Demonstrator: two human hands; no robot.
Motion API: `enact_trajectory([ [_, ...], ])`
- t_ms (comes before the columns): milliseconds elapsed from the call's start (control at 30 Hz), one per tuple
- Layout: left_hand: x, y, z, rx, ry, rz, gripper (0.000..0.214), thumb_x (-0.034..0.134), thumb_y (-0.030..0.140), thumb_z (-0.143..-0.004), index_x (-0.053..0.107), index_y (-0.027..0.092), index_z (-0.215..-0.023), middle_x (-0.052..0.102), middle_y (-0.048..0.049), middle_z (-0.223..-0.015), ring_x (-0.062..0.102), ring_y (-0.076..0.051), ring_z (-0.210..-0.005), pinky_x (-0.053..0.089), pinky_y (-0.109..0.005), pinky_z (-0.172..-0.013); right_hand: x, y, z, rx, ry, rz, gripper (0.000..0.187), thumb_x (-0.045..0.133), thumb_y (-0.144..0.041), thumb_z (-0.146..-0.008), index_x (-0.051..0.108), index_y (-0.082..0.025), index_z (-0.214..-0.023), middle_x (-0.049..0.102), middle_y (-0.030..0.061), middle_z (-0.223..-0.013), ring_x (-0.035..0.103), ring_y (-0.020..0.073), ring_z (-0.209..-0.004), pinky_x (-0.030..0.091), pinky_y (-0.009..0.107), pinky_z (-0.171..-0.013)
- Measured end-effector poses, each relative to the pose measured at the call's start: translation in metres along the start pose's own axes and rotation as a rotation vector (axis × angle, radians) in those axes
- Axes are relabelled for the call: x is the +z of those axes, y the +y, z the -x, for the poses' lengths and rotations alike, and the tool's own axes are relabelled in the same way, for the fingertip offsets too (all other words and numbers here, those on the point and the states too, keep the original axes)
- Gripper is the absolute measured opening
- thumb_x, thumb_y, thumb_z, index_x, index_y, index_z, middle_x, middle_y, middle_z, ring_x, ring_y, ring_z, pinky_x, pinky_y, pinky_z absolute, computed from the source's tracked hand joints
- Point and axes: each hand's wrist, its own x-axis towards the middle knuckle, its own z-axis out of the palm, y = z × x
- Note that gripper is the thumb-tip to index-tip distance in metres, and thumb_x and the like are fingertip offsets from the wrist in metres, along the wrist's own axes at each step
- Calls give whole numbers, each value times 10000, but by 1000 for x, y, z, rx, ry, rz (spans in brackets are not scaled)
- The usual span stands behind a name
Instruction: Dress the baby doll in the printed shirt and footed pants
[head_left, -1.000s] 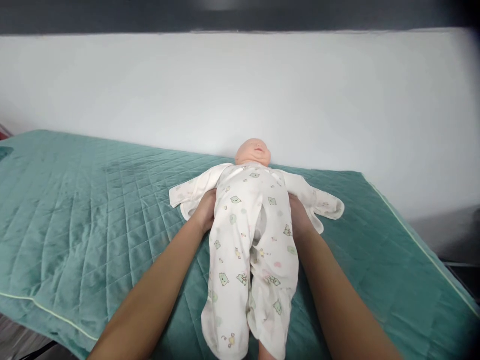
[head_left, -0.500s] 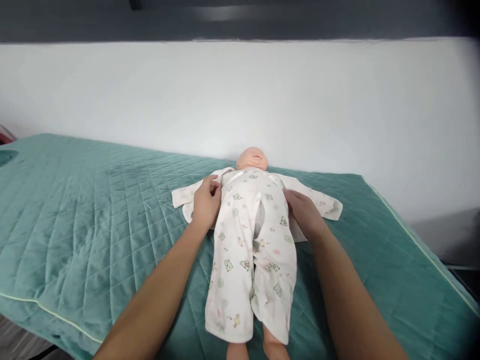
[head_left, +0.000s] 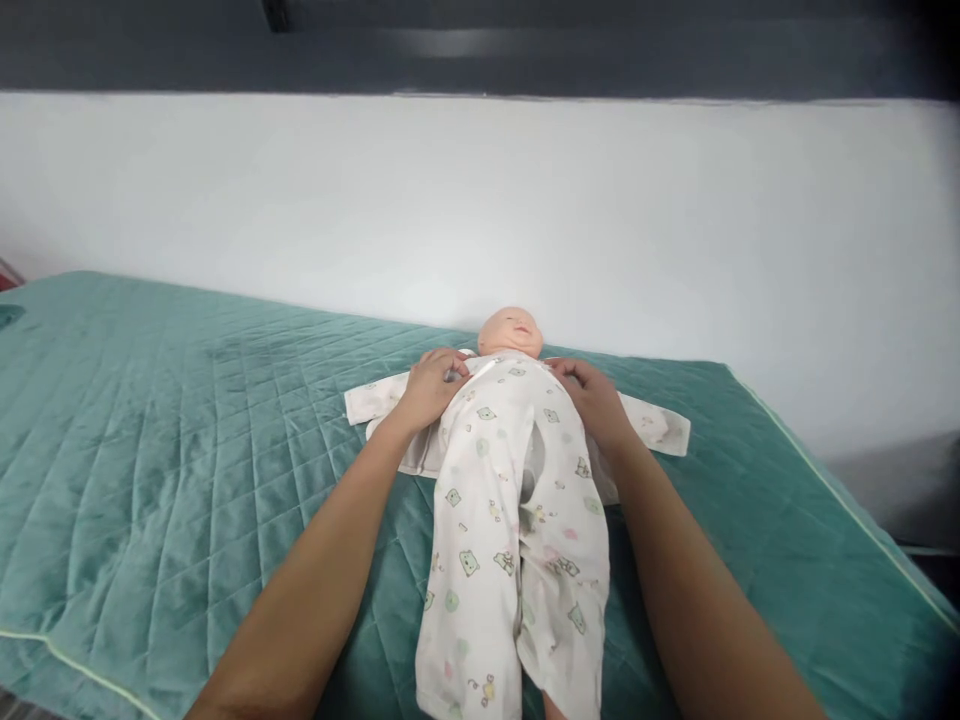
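Note:
A baby doll lies on its back on the green bed, head toward the wall. White trousers printed with little bears and flowers cover it from the upper chest down, with a gap at the crotch. A matching white shirt lies spread beneath, its left sleeve and right sleeve stretched outward. My left hand pinches the trousers' top edge at the left of the chest. At the opposite side my right hand has its fingers closed on the same edge. The fingertips are partly hidden by cloth.
The green quilted bed cover spreads to both sides, with pale piping along its edge. A white wall stands right behind the doll's head, and a dark band runs above it.
Both hands have moved up from the sides of the trousers to their top edge near the doll's neck. The view has shifted slightly, so the doll sits a bit lower.

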Motion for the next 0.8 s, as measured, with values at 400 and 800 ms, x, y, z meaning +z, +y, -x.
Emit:
enact_trajectory([
  [400, 5, 0, -22, -213, 70, -18, 254, 513, 356, -943, 462, 204, -746, 566, 9, -746, 493, -147, -722, 344, -271, -674, -2, 4, -13, 31, -3, 260, 356, 527, -514, -896, 505, -208, -715, 537, -17, -697, 489, 167, -729, 350, 302, -698],
  [800, 20, -3, -11, -170, 150, -126, 149, 504, 321, -965, 602, 211, -941, 697, -26, -932, 621, -173, -869, 456, -290, -807, 9, 18, -21, 28, 91, 113, 262, 593, -462, -854, 661, -211, -888, 718, 34, -919, 615, 200, -871, 446, 330, -794],
])
